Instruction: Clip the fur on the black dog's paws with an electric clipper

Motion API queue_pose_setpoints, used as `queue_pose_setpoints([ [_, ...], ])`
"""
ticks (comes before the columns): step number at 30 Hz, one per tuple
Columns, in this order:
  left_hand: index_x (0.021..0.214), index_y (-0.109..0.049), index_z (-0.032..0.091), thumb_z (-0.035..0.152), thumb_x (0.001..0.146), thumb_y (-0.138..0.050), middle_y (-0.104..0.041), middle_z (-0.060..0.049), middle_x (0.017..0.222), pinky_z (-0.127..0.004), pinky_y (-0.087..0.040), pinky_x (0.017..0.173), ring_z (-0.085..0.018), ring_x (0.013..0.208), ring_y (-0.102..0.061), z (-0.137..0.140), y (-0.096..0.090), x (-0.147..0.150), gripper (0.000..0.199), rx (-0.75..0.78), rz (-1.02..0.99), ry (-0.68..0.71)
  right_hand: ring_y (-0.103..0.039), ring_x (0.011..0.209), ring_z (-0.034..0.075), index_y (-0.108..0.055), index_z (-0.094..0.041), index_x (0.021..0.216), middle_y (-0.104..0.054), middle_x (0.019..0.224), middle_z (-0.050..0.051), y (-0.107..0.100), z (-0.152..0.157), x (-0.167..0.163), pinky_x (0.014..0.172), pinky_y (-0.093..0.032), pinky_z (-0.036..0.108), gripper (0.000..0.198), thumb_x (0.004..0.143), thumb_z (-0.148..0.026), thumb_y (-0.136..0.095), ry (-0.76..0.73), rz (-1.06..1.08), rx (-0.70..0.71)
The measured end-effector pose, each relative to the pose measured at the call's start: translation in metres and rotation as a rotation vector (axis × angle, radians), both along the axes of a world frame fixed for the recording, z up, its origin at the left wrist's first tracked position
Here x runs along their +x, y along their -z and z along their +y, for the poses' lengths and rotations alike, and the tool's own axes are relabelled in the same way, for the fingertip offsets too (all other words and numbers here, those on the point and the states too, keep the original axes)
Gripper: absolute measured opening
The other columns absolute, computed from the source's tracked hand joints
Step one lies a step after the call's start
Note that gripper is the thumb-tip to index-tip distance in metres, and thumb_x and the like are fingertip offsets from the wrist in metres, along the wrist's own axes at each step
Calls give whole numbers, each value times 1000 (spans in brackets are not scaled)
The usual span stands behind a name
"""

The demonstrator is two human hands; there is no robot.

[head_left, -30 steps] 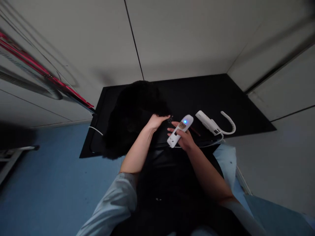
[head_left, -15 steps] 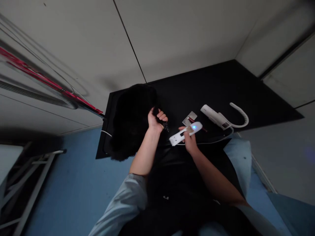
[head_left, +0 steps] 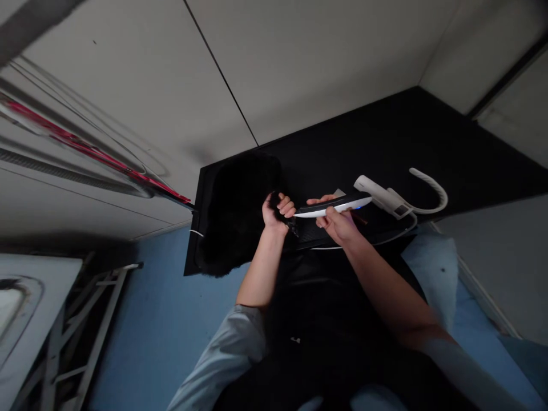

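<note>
Dim, flat grey light from a source out of view leaves soft shadows on the wall (head_left: 325, 63) above the bench (head_left: 385, 137). The black fur (head_left: 240, 217) and apron (head_left: 317, 308) sink into near-featureless darkness, while the clipper (head_left: 334, 208) shows a pale side and a glowing blue light (head_left: 358, 208). Wide-angle distortion stretches the edges, where the red straps (head_left: 81, 145) look soft.
</note>
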State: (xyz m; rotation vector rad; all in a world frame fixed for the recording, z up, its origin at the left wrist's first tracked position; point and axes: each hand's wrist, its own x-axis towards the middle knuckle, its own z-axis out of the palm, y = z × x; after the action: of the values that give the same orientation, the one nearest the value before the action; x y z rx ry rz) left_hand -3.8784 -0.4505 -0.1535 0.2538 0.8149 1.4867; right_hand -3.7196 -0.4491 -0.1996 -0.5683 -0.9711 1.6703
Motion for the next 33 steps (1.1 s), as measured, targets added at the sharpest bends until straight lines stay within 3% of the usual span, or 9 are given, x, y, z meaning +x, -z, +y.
queue_pose_setpoints([
  [4,58,-47,16,35,91,-36,-21,6,49,-20,-19,37,-5,38,-18,1,3,1,40,-22,-20,39,-40,39,3,-50,-22,88,-72,92,4,-11,5,-3,38,-32,21,43,65,-50,-74,-99,14,-14],
  [12,58,-47,17,40,88,-46,-23,6,48,-18,-20,35,-4,36,-21,6,15,-1,37,3,17,19,-45,44,3,-52,-21,89,-71,97,2,-16,-1,-2,40,-36,19,31,70,-36,-71,-55,-151,141],
  [14,58,-47,17,41,88,-46,-23,6,48,-19,-20,36,-4,37,-21,6,15,-2,38,9,33,0,-54,53,6,-53,-21,90,-70,102,3,-12,-4,2,46,-43,20,30,70,-35,-71,-58,-177,193],
  [17,57,-46,17,41,88,-44,-22,5,49,-20,-20,37,-5,39,-19,4,15,-3,39,25,51,-19,-65,85,16,-54,-21,93,-68,108,5,-7,-6,8,72,-54,32,32,70,-35,-72,-89,-172,290],
  [20,57,-45,17,39,89,-41,-21,5,50,-21,-20,38,-6,40,-18,3,13,-4,38,45,45,-32,-64,102,22,-54,-21,93,-68,108,7,-7,-6,14,90,-50,44,34,70,-37,-73,-151,-146,348],
  [24,58,-45,18,39,88,-43,-22,4,50,-22,-21,40,-7,41,-18,1,13,-5,37,30,68,-52,-63,105,24,-57,-20,93,-66,111,9,-13,-7,22,91,-49,46,34,69,-37,-73,-242,-236,423],
  [29,60,-47,18,36,88,-44,-23,5,50,-22,-21,39,-7,41,-17,1,17,-6,33,77,4,-33,-60,110,24,-59,-21,97,-63,119,8,-20,-4,30,93,-47,45,34,70,-34,-72,-226,-314,537],
  [33,61,-46,17,33,91,-36,-20,6,51,-18,-20,37,-5,40,-17,1,18,-6,35,108,-120,15,-61,107,23,-59,-21,100,-63,119,8,-21,0,35,89,-49,42,34,70,-31,-71,-427,-375,569],
])
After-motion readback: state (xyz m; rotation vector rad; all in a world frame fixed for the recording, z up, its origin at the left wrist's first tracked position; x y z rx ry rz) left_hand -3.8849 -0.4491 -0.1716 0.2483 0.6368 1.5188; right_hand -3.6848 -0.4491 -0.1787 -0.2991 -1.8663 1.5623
